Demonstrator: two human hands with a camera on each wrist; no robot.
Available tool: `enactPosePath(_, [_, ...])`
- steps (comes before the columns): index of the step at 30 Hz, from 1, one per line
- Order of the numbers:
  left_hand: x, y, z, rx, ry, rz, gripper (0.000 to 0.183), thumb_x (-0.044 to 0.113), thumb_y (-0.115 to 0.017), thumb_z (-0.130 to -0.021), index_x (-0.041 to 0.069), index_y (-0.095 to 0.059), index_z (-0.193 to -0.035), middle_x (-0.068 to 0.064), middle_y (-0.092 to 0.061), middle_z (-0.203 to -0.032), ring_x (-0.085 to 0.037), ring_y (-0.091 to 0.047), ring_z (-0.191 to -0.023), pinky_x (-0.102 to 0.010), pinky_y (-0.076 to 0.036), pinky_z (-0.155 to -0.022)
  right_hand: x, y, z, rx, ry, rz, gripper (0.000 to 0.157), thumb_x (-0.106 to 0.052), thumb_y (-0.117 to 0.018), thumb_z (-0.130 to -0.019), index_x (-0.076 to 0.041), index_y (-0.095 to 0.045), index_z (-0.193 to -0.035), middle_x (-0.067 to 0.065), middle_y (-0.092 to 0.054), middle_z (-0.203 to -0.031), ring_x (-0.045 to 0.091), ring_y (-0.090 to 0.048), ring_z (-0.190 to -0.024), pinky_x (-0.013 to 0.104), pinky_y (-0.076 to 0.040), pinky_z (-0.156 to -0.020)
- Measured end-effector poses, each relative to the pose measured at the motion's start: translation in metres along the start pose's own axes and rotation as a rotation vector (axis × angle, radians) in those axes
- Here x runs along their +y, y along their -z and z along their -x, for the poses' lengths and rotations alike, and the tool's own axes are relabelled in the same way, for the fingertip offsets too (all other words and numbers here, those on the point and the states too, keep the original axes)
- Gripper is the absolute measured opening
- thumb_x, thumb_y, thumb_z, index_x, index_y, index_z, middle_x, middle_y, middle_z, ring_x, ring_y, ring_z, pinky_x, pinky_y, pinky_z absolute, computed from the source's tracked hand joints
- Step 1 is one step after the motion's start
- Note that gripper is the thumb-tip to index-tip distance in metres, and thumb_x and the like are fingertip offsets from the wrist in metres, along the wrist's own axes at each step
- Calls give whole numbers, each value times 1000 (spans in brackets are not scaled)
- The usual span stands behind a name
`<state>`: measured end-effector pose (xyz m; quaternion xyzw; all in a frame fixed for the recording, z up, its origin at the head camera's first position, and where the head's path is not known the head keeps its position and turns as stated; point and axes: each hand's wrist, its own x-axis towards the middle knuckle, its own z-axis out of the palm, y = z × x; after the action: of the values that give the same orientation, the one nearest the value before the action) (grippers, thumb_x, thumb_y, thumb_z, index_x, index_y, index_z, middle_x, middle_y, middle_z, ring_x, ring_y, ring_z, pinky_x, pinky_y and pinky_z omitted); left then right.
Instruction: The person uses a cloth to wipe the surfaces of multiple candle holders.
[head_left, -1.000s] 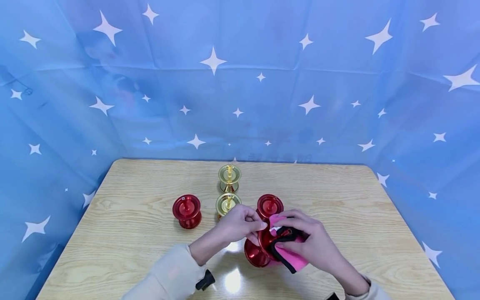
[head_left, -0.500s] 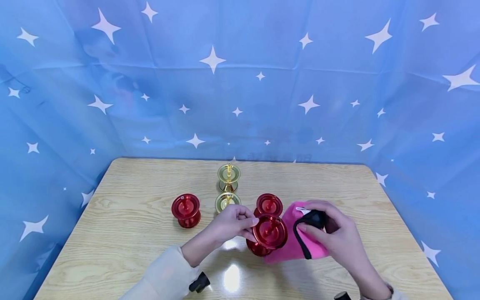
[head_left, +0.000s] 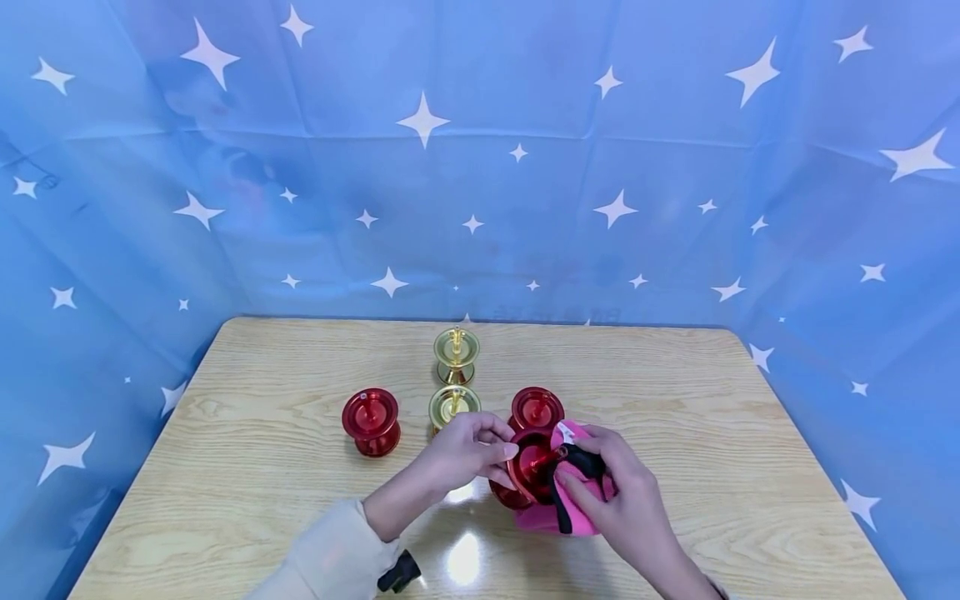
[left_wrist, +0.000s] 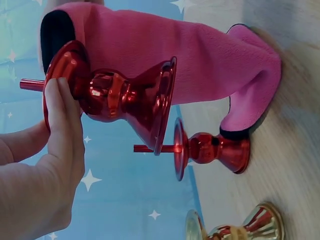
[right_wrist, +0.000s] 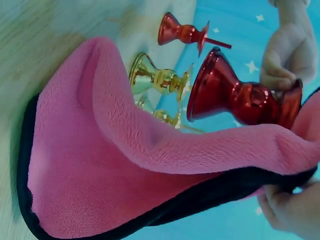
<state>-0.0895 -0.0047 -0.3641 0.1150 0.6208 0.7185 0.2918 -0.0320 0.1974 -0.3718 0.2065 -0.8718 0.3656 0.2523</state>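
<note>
One red candle holder (left_wrist: 112, 95) is up off the counter (head_left: 300, 367), tilted, with a pink cloth (left_wrist: 165, 55) against its dish. Half a second back the cloth was pulled off to the right and the dish faced up; now it's back on the dish, which leans over toward it. The standing pieces look like they haven't budged.

As for the hands, the left hand (head_left: 476, 450) pinches the dish by its rim, fingers lying along the outside. The right hand (head_left: 618, 487) has thumb and fingers curled around the black-edged cloth, gripping it right by the dish.

Left wrist cam gives you stuff the head cam hides: the held holder's round knob and flared base, clear of the counter, plus the cloth hanging way down. Right wrist cam has the cloth filling most of the shot.

Only the head view gets all four standing ones: a red holder (head_left: 537, 408) just behind the held one, two gold holders (head_left: 456, 354) in line, and another red one (head_left: 372, 421) off left, all before a blue starry backdrop (head_left: 480, 175).
</note>
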Motion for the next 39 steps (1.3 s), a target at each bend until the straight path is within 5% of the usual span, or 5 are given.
enactPosePath(7, [4, 1, 2, -12, -9, -18, 15, -8, -53, -87, -16, -52, -99, -6, -50, -77, -12, -57, -55, -30, -56, -61, 0, 1, 4, -67, 20, -46, 47, 10, -79, -59, -8, -63, -100, 11, -57, -112, 22, -58, -95, 9, -45, -76])
enactPosePath(18, [11, 2, -1, -149, -31, -122, 13, -7, -53, -88, -17, -55, -96, -4, -52, -71, -10, -55, -57, -29, -55, -60, 10, 9, -17, -125, 83, -155, 46, 21, -68, -60, -11, -64, -93, 9, -60, -105, 16, -60, -88, 14, -48, -64])
enactPosePath(27, [14, 4, 1, -81, -18, -95, 14, -7, -54, -87, -16, -55, -97, -6, -54, -75, -10, -55, -56, -28, -55, -61, 4, 12, -16, -92, 78, -159, 51, 21, -70, -59, -8, -64, -100, 9, -60, -103, 11, -58, -92, 12, -49, -68])
enactPosePath(32, [15, 7, 2, -69, -18, -81, 15, -7, -53, -87, -17, -54, -98, -6, -52, -76, -10, -55, -56, -28, -55, -60, 4, 13, -10, -87, 126, -163, 40, 13, -70, -65, -10, -67, -98, 13, -59, -107, 16, -57, -95, 13, -47, -74])
enactPosePath(39, [14, 14, 0, -50, -27, -66, 15, -8, -52, -88, -18, -52, -99, -6, -52, -76, -10, -56, -57, -28, -55, -61, 5, 21, -3, -249, 150, -166, 44, -5, -76, -72, -11, -64, -113, 14, -48, -125, 18, -47, -112, 13, -44, -76])
